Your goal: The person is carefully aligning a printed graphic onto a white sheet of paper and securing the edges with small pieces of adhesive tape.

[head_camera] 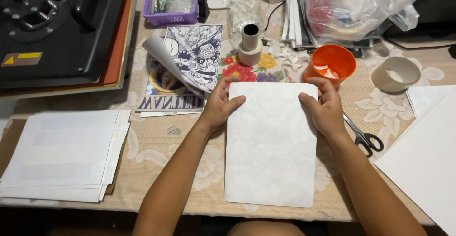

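A white sheet of paper lies flat in front of me on the lace-patterned tablecloth. My left hand grips the sheet's upper left edge, thumb on top. On the upper right edge sits my right hand, thumb pressed on the paper and fingers curled behind it. Just left of my left hand lies a printed cartoon poster with one curled corner.
A stack of white sheets lies at the left, a heat press behind it. Black-handled scissors, an orange cup, two tape rolls, a purple basket and a plastic bag surround the paper. More white sheets lie at the right.
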